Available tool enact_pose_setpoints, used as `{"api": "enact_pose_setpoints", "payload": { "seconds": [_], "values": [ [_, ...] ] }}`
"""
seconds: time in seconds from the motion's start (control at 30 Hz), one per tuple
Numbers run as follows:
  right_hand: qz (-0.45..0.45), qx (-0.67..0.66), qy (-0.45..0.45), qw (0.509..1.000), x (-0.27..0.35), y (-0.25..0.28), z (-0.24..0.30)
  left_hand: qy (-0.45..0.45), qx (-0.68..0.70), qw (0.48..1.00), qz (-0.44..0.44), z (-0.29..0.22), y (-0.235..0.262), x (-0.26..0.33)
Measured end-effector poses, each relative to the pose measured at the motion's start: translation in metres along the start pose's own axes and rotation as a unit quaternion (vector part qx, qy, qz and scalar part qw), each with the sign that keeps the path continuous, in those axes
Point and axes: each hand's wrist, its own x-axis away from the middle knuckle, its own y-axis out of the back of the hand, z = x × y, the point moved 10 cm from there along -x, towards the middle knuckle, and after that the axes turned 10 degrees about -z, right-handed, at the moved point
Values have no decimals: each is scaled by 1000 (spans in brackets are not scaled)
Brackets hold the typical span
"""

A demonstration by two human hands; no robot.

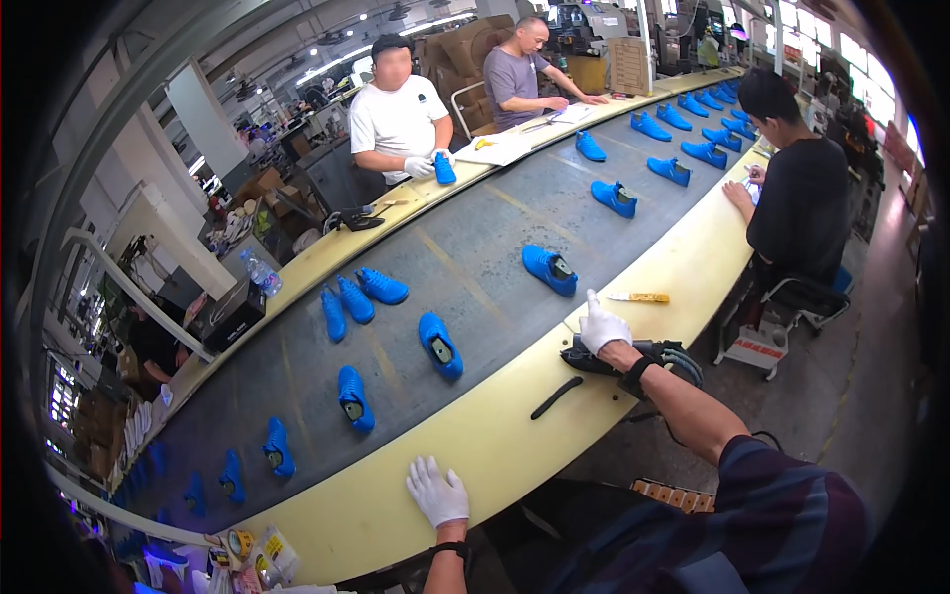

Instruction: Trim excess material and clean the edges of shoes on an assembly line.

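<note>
My left hand (437,492), in a white glove, lies flat with its fingers spread on the pale yellow ledge (515,436) along the conveyor. My right hand (602,325), gloved too, is above the ledge's inner edge, its index finger stretched toward a blue shoe (550,270) on the belt without touching it. Nothing shows in its grip. Under and behind that wrist lies a black tool (653,354) with a thick cord, partly hidden. A yellow-handled blade (639,297) rests just right of the right hand. Closer to me is a thin, curved black strip (556,397).
The grey belt (475,247) carries several more blue shoes, such as one shoe (439,346). Across it, a white-shirted person holds a blue shoe (444,168), beside another person in grey. At right, a person in black (802,188) leans on the ledge. A tape roll (239,543) stands lower left.
</note>
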Motion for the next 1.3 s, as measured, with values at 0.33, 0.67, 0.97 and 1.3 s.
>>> {"api": "enact_pose_setpoints", "payload": {
  "seconds": [0.33, 0.67, 0.97, 1.3],
  "values": [
    [-76, -17, 53, 996, 1, 6, -1, 1, 5, 1000, -3, -7, -2, 0],
    [-101, -7, 69, 992, -1, 11, -2, 6, 1, 1000, 5, -13, -3, 2],
    [-118, -11, 75, 990, -5, 17, -8, 3, 2, 1000, 7, -22, -2, 0],
    [-126, -3, 82, 989, -8, 24, -10, 5, 2, 1000, 3, -29, -3, 0]
  ]
}}
